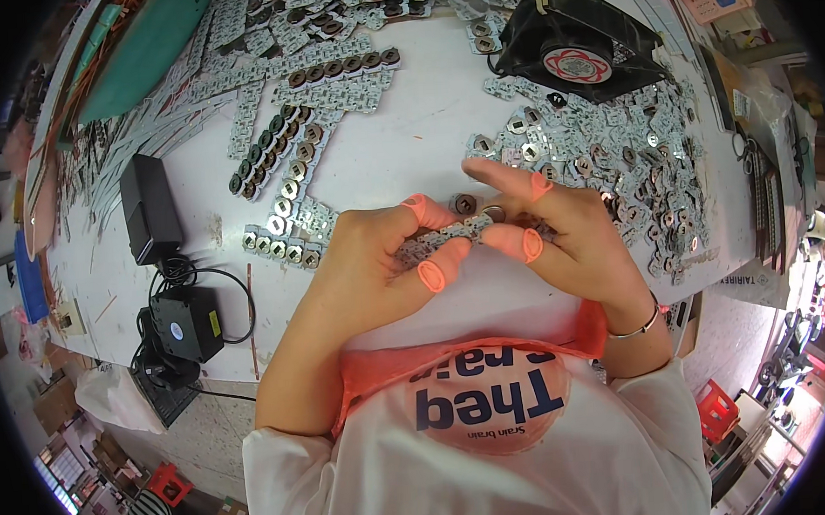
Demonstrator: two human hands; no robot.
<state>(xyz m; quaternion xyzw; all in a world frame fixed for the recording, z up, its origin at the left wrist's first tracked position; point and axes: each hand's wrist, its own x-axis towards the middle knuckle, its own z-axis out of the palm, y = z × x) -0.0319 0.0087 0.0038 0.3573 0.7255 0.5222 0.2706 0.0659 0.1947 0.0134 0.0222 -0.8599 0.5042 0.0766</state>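
Observation:
A narrow strip of small circuit boards (419,248) is held in front of my chest by both hands. My left hand (361,260) is closed on its left part, thumb and index finger pinching it. At the strip's right end, my right hand (575,235) pinches with thumb and fingers near a round metal disc (494,213); its index finger points outward to the left. Orange finger cots (432,275) cover thumbs and index fingers. Just beyond the strip shows a dark round part (464,203); whether it is attached cannot be made out.
Board strips with round parts (296,175) lie beyond my left hand. A heap of boards (603,164) spreads at right below a black fan (579,48). At left are a black box (151,208), a power adapter (187,323) with cables, and thin metal strips (136,141).

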